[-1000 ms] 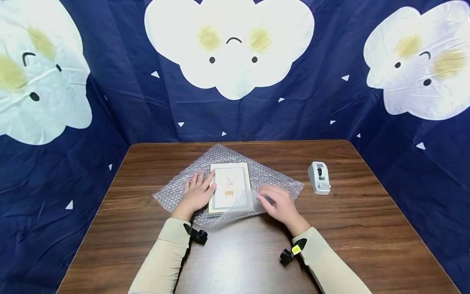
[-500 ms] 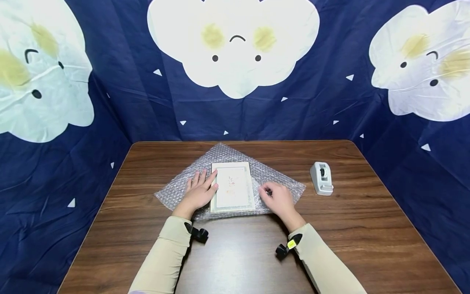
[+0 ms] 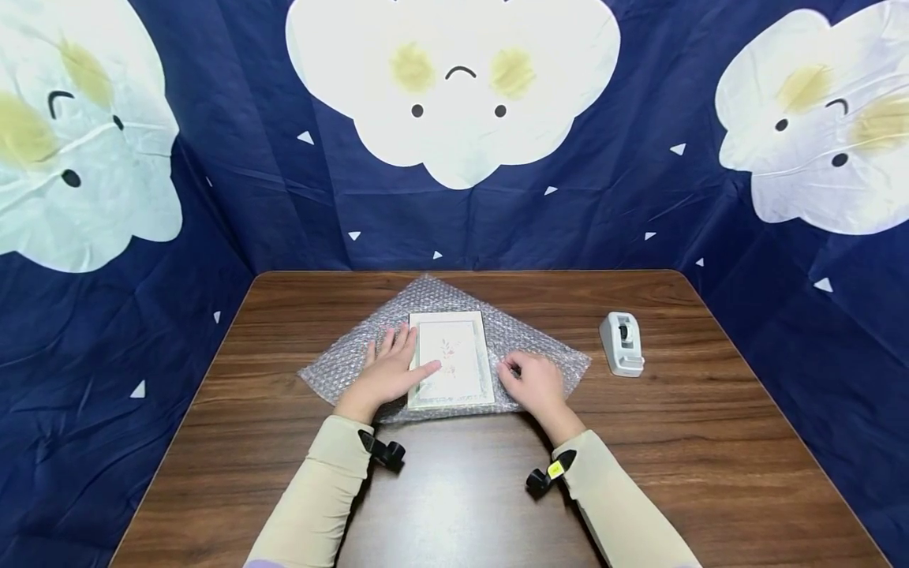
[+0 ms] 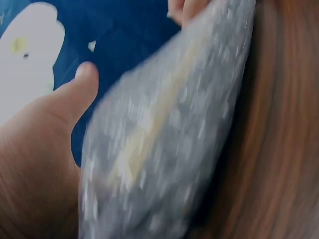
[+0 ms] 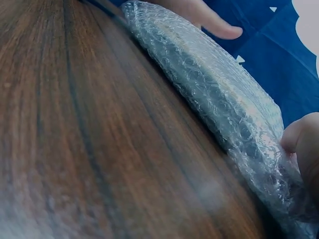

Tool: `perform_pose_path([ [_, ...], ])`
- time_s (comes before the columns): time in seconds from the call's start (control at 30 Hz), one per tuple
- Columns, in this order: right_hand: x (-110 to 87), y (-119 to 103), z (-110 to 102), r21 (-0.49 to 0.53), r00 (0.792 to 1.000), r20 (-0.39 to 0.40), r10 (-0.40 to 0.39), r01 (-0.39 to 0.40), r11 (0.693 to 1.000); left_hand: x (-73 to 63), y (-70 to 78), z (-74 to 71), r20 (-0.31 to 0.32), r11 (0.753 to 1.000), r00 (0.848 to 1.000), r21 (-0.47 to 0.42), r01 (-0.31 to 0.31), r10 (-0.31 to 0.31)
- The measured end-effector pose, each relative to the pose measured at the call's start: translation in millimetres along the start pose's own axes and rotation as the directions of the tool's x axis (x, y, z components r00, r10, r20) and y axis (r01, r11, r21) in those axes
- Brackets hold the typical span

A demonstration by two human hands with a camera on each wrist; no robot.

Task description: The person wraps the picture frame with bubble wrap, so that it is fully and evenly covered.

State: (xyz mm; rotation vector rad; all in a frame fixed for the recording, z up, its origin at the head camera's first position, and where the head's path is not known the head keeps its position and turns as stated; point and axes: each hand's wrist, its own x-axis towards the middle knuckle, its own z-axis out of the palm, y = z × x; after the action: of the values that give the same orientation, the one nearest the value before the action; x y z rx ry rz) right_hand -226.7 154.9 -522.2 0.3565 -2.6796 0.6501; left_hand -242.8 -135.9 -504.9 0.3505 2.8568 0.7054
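A framed picture [image 3: 452, 355] with a pale border and a small plant print lies on a sheet of bubble wrap [image 3: 426, 296] on the table. Its near part is covered by a folded-over layer of the wrap, which dulls the print. My left hand [image 3: 387, 375] rests flat along the left side, fingers spread and thumb stretched across the picture. On the right side my right hand [image 3: 536, 384] has its fingers curled and pinches the wrap beside the frame. The right wrist view shows the folded wrap [image 5: 219, 89] bulging along the near edge, with the right hand [image 5: 305, 144] at its end.
A white tape dispenser [image 3: 622, 345] stands at the right on the wooden table [image 3: 710, 442]. Behind the table hangs a dark blue cloth [image 3: 398, 213] with cloud shapes. Each wrist wears a small black camera.
The right hand has drawn the near flap of bubble wrap over the picture and down at its right side. The left thumb has swung right onto the covered picture.
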Motion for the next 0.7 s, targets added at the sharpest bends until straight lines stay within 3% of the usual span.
perform_pose_path([
  [0.17, -0.2, -0.1, 2.3, -0.007, 1.000, -0.016, 0.003, -0.003, 1.000, -1.2, 10.9, 2.1, 0.000, 0.998, 1.000, 0.053, 0.017, -0.017],
  [0.43, 1.9, -0.4, 0.4, -0.001, 1.000, -0.007, -0.022, 0.022, 1.000, -2.1, 10.3, 5.8, -0.006, 0.995, 1.000, 0.094, 0.022, -0.021],
  [0.6, 7.4, -3.0, -7.2, 0.012, 0.995, 0.098, 0.002, -0.003, 1.000, -5.5, 14.4, 3.9, -0.016, 0.994, 1.000, 0.104, 0.023, -0.022],
  [0.7, 15.6, -6.6, -13.9, 0.044, 0.981, 0.191, 0.035, -0.044, 0.998, -5.3, 15.6, 5.0, -0.031, 0.993, 0.999, 0.115, 0.024, -0.020],
])
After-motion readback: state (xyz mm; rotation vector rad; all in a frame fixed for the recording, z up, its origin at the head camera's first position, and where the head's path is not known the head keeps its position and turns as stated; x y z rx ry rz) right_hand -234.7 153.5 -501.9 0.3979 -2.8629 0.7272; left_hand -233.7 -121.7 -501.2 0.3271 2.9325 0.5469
